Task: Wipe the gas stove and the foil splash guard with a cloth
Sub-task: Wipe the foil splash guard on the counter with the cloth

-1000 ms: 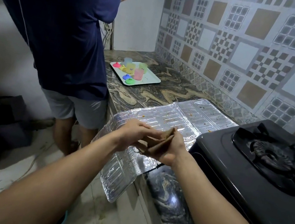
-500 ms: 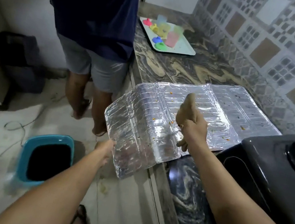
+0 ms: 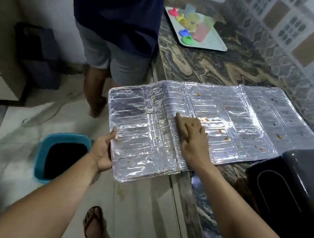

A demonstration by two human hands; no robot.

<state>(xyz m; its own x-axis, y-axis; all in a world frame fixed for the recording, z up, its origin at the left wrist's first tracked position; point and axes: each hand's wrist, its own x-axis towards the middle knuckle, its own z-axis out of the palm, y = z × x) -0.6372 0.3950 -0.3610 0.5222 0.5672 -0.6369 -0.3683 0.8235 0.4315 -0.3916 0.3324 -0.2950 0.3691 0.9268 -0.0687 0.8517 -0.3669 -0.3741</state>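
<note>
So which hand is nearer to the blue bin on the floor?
Left. The left hand grips the overhanging edge of the foil splash guard, just right of the blue bin. The right hand presses the cloth farther away over the counter.

Foil guard lies flat on marble counter, its left part overhanging the counter edge. Left hand grips the overhanging near-left edge, thumb on top. Right hand presses a brown cloth onto the foil near its middle, fingers fairly straight. Orange and dark specks dot the foil's right half. Black stove at right, touching the foil's corner. Tray with coloured cups sits at the counter's far end. Second person stands at left, back turned. Teal bin on floor below.
</note>
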